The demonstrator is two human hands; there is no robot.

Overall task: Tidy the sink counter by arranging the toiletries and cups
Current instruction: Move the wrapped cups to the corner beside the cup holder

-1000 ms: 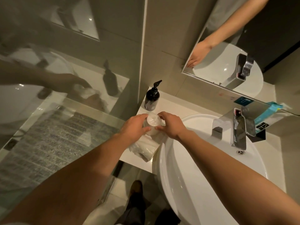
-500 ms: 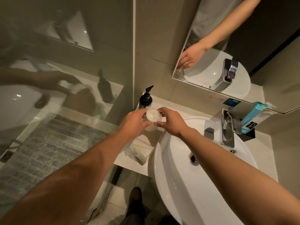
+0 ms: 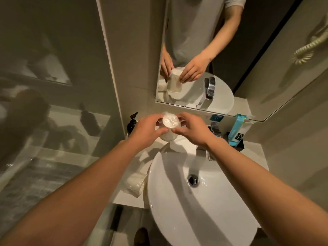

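A white paper cup (image 3: 169, 127) wrapped in clear plastic is held upside down above the counter's back left corner, its bottom facing me. My left hand (image 3: 146, 129) grips its left side and my right hand (image 3: 193, 131) pinches its right side. The mirror shows both hands around the same cup. A black pump bottle (image 3: 131, 123) stands just left of my left hand, against the wall. Another plastic-wrapped cup (image 3: 135, 182) lies on its side on the white counter (image 3: 127, 197), left of the basin.
The white basin (image 3: 195, 201) fills the middle, with a chrome tap (image 3: 208, 151) partly behind my right wrist. A blue-and-white packet (image 3: 237, 129) stands in a black holder at the back right. A glass shower partition rises on the left, and the mirror hangs behind.
Both hands have lifted the wrapped cup up and away from the counter toward the wall. The view has tilted upward, bringing more of the mirror in.
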